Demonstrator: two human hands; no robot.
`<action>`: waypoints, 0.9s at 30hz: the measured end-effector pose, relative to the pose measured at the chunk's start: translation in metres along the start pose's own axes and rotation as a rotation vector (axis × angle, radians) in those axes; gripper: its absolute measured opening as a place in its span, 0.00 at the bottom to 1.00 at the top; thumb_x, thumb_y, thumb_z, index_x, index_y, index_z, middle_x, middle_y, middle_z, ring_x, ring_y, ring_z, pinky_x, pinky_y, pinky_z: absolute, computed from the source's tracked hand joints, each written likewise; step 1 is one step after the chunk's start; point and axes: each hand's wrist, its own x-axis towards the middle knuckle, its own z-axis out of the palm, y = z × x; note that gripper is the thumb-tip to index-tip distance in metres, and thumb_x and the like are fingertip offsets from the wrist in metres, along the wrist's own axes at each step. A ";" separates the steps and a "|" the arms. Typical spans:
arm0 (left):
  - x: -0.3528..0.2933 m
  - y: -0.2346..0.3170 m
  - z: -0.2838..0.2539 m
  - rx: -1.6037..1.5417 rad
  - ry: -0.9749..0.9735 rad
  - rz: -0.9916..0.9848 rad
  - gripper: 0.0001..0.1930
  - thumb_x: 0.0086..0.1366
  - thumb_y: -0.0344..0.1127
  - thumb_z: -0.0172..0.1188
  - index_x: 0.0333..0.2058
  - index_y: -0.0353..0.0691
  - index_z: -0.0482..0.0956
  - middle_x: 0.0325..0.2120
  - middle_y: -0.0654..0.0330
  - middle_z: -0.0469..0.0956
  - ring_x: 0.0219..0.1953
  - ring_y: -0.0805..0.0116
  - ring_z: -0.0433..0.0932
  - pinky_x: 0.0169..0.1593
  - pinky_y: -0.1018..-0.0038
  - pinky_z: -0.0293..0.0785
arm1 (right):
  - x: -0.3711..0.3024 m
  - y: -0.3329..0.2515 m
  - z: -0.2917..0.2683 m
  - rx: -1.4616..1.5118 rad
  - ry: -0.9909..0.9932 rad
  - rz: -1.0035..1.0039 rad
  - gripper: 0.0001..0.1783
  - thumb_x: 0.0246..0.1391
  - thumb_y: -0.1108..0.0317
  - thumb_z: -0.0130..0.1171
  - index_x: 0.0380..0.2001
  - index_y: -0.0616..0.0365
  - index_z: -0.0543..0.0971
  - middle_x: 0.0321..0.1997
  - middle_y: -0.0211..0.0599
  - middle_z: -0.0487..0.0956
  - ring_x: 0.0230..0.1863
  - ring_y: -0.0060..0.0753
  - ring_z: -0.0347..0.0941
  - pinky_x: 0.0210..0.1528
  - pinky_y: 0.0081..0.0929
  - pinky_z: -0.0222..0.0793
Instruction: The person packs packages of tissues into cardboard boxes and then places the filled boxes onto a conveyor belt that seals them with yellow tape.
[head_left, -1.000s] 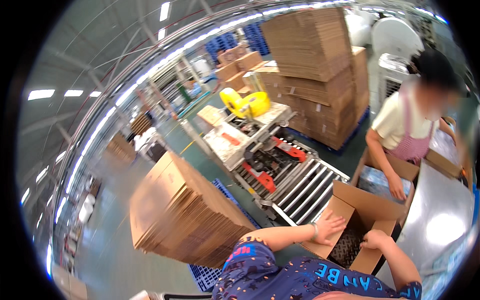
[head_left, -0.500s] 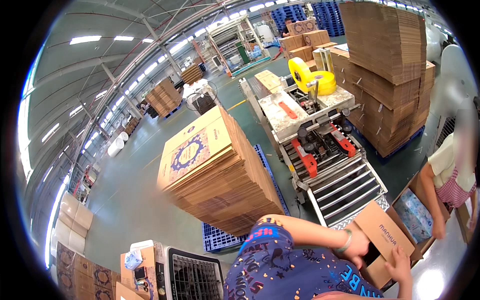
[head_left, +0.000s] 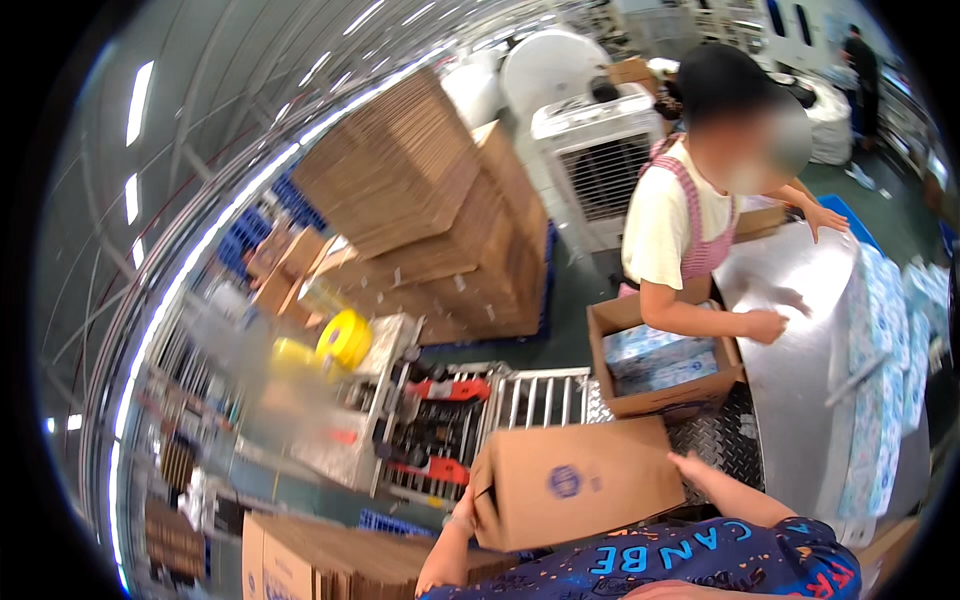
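Left hand [head_left: 466,512] and right hand [head_left: 692,467] grip opposite edges of the cardboard box [head_left: 577,483].

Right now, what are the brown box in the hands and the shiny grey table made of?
The brown box looks like corrugated cardboard: matte tan, with folded flaps. The left hand and right hand grip its ends. The shiny grey table seems to be sheet metal, probably steel, since it reflects light.

Packing warehouse: flat carton stacks [head_left: 420,190], roller conveyor [head_left: 530,400]
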 end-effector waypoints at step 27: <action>0.053 -0.067 0.207 0.254 -0.351 0.269 0.25 0.64 0.34 0.68 0.56 0.29 0.72 0.46 0.52 0.81 0.43 0.60 0.82 0.45 0.64 0.80 | -0.109 0.023 -0.254 -1.001 0.314 -0.355 0.41 0.60 0.45 0.52 0.73 0.48 0.59 0.79 0.36 0.53 0.81 0.33 0.38 0.76 0.65 0.28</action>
